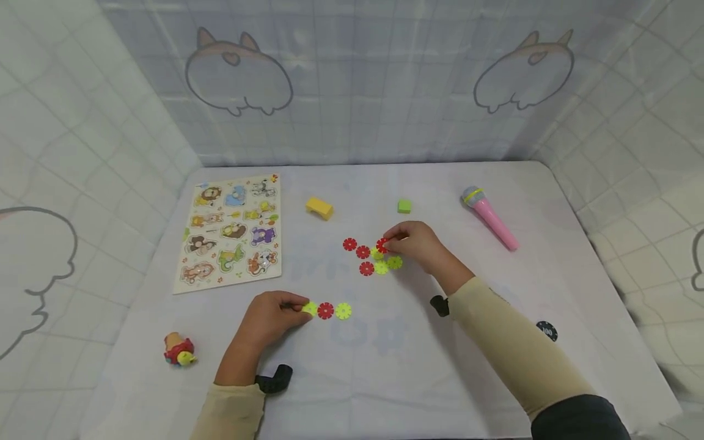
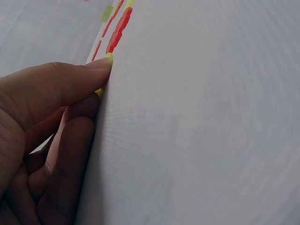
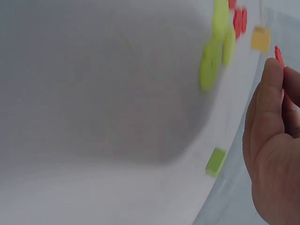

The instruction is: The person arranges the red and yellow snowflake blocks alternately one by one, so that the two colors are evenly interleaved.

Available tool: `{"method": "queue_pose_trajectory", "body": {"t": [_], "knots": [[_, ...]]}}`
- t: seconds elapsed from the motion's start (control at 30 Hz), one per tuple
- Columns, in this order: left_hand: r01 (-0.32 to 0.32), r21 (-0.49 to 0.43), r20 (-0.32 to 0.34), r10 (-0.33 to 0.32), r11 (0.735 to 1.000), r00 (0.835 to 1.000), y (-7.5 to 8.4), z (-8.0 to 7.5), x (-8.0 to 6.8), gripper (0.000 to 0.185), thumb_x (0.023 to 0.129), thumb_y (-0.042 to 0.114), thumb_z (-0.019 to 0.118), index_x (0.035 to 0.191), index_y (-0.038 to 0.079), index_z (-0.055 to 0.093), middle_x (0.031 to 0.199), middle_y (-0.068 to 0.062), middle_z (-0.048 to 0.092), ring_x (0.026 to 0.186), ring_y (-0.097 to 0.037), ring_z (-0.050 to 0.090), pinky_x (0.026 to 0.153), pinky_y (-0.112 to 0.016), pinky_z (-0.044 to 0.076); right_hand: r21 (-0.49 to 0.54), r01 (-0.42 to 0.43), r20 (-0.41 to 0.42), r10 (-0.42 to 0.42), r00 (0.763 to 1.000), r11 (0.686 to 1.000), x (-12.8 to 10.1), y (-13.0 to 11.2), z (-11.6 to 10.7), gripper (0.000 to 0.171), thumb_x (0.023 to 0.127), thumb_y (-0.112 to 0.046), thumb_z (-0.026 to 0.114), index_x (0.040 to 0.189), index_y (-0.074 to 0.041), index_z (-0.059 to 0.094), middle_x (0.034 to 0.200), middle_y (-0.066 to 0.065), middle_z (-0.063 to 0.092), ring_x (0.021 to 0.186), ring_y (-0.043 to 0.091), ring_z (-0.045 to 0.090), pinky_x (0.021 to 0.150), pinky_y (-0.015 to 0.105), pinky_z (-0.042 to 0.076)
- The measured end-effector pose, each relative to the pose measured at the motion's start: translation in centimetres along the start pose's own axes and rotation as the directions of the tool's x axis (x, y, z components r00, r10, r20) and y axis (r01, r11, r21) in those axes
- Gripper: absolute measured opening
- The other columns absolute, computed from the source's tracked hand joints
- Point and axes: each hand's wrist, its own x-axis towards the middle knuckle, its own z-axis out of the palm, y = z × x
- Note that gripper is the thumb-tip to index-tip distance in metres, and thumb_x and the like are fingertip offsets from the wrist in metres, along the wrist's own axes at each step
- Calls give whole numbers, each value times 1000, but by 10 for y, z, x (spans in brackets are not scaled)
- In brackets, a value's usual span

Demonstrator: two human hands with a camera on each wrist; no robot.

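Note:
Three notched plastic discs lie in a row near the front: a yellow-green disc [image 1: 311, 308] at the left end, a red disc [image 1: 326, 310] in the middle, a second yellow-green disc [image 1: 343, 311] at the right. My left hand [image 1: 272, 319] pinches the left-end disc between thumb and forefinger, low by the tabletop. Farther back, my right hand [image 1: 415, 243] pinches another notched red disc [image 3: 278, 55], held up over a loose cluster. That cluster has red discs [image 1: 363, 252] on its left and yellow-green discs [image 1: 394, 262] on its right.
An animal puzzle board [image 1: 231, 232] lies at the left, with a small toy figure [image 1: 179, 350] in front of it. Toward the back are a yellow block [image 1: 319, 208], a green block [image 1: 404, 206] and a pink toy microphone [image 1: 492, 220]. A black "100" chip [image 1: 547, 330] lies beside the right sleeve.

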Motion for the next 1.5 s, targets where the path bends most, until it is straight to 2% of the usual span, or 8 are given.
{"method": "queue_pose_trajectory", "body": {"t": [0.37, 0.67, 0.87, 0.97, 1.07, 1.2, 1.33, 1.5], "knots": [[-23, -9, -12, 22, 1000, 1000, 3, -1, 0, 26, 78, 19, 93, 103, 18, 83, 86, 6, 69, 80, -13, 64, 76, -34, 52, -156, 173, 201, -140, 970, 973, -45, 24, 45, 10, 89, -13, 83, 93, -11, 74, 83, -1, 69, 75, 18, 65, 68, 31, 53], [-30, -18, -10, 30, 999, 1000, 5, -2, 0, 26, 78, 18, 93, 102, 16, 83, 86, 5, 70, 79, -11, 65, 76, -33, 52, -346, 225, 187, -169, 968, 911, -54, 27, 64, 16, 86, -18, 86, 84, -15, 70, 70, -6, 65, 64, 15, 62, 62, 30, 53], [-17, -17, -7, 17, 1000, 1000, 5, -2, -1, 26, 78, 19, 93, 103, 16, 83, 86, 5, 70, 79, -12, 65, 75, -33, 52, -454, 307, 212, -233, 949, 836, -56, 22, 70, 19, 85, -19, 88, 81, -15, 70, 68, -8, 61, 64, 12, 57, 61, 29, 48], [-15, -21, -5, 14, 1000, 1000, 4, -3, -1, 26, 78, 19, 93, 102, 17, 83, 86, 5, 70, 79, -12, 65, 74, -32, 52, -476, 324, 224, -243, 944, 818, -56, 21, 72, 20, 85, -22, 88, 81, -15, 69, 68, -9, 60, 65, 12, 56, 61, 29, 47], [-16, -25, 1, 16, 1000, 1000, 2, -2, -1, 26, 78, 19, 93, 102, 17, 83, 87, 5, 70, 79, -12, 66, 75, -32, 52, -447, 307, 241, -217, 946, 840, -54, 19, 67, 17, 87, -23, 86, 83, -16, 70, 70, -8, 62, 67, 13, 58, 62, 29, 49], [-16, -30, 10, 16, 999, 1000, 0, -1, -1, 26, 79, 19, 93, 103, 16, 83, 87, 5, 71, 80, -12, 66, 75, -33, 52, -365, 218, 231, -139, 963, 905, -43, 12, 47, 12, 92, -22, 81, 90, -14, 72, 77, -3, 67, 70, 16, 63, 66, 31, 52], [-17, -23, 5, 17, 1000, 1000, -1, -1, -1, 26, 78, 19, 93, 102, 17, 83, 87, 5, 70, 79, -12, 65, 75, -33, 52, -266, 110, 134, -76, 988, 958, -18, 3, 19, 17, 94, -21, 78, 101, -8, 70, 90, 5, 68, 80, 21, 67, 72, 33, 54], [-16, -26, 5, 16, 1000, 1000, -2, -1, 0, 25, 78, 18, 93, 102, 17, 83, 86, 5, 70, 79, -13, 65, 75, -34, 53, -240, 31, 5, -31, 1000, 970, 12, 0, -2, 27, 95, -24, 78, 111, -4, 68, 103, 10, 65, 87, 24, 64, 77, 35, 52]]}}
